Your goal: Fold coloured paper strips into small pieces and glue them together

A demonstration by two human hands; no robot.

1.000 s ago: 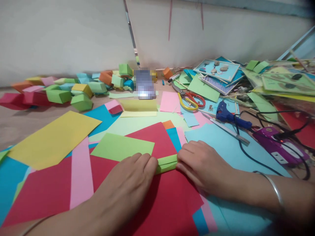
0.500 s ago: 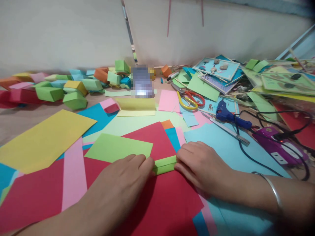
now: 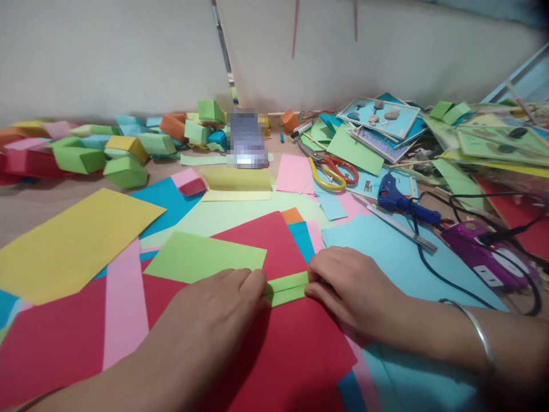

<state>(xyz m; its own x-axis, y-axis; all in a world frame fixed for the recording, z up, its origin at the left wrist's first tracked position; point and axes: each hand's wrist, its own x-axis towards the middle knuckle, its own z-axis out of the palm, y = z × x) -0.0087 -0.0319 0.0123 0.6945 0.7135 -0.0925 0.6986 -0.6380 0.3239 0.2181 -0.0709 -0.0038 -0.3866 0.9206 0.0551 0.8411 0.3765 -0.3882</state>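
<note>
Across the crimson sheet in the middle of the worktop, a folded green strip runs from one hand to the other, level with the near edge of a flat light green sheet. The person's left hand is closed on the strip's left end, knuckles up, its fingertips hidden from view. The right hand pinches the other end between thumb and curled fingers. Gripped at both ends, the strip is probably being kept straight and its folds pressed together, for a thin seam runs along the stretch left bare between the hands. The sheets beneath overlap loosely, so the crimson one seems to serve as a working surface as much as stock. To the right, scissors, a slim silver tool and a blue glue gun lie beyond the right hand, likely put there to be within reach yet out of the folding space. The gun sits near a purple power socket, presumably because its black cord allows little else. Folded paper boxes crowd along the wall at the back left, perhaps pushed there to spare the front for flat sheets such as the yellow one.
</note>
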